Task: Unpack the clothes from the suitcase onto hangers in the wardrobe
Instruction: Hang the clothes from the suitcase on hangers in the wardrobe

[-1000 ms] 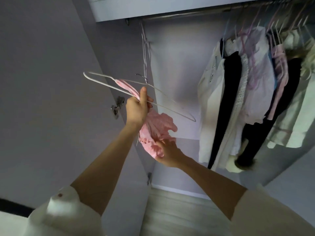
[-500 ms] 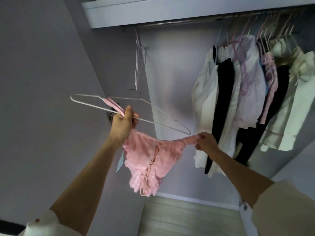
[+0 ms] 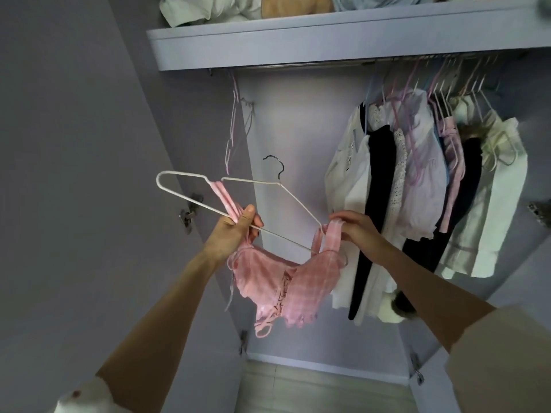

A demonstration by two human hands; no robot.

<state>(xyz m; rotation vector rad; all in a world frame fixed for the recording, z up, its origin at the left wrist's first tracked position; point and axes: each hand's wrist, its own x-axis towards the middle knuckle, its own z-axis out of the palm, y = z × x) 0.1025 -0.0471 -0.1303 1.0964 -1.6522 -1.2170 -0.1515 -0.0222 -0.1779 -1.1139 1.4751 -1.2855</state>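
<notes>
The left hand (image 3: 238, 231) is curled around the lower bar of a white wire hanger (image 3: 190, 201), thumb up, pinching one strap of a pink checked top (image 3: 286, 281) against it. The right hand (image 3: 356, 231) pinches the other strap between thumb and fingertips at the hanger's far shoulder. The top hangs below the bar, in front of the open wardrobe (image 3: 298, 46), left of the hung clothes (image 3: 417, 186). No writing is legible

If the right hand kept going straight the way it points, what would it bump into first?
The right hand points left, pinching the strap of the pink top at the end of the white hanger. Going on, it would probably meet that hanger's wire first, then the left hand; depth is uncertain.
</notes>
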